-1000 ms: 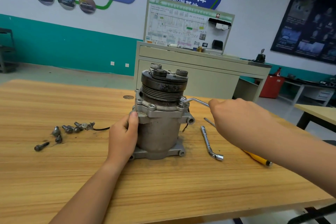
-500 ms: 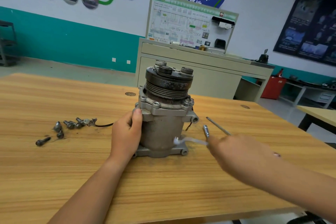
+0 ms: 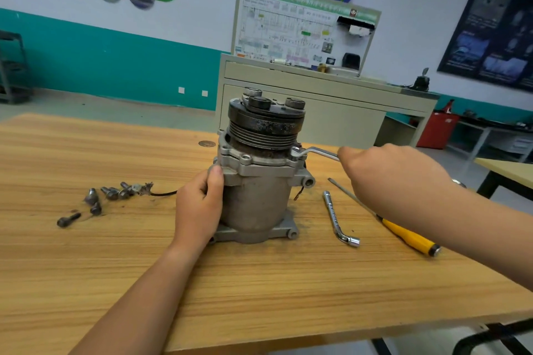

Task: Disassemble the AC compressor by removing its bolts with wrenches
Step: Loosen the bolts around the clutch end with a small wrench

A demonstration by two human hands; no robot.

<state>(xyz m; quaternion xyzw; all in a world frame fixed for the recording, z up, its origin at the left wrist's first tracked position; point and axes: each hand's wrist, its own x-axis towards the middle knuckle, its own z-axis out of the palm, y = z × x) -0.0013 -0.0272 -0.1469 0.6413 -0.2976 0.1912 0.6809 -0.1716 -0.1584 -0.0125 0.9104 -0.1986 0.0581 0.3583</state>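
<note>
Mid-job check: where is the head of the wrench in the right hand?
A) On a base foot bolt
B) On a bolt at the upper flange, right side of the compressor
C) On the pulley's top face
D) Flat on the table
B: the right hand grips the wrench, whose head sits on a bolt at the upper flange of the compressor, below the pulley. The left hand holds the body.

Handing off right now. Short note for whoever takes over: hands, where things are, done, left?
Left hand grips the compressor, upright on the table.
Right hand holds a wrench, its head on the top flange, right side.
Done: loose bolts lie on the left.
Left: flange bolts; the front bolt is seated.
Spare wrench and screwdriver lie on the right.
</note>
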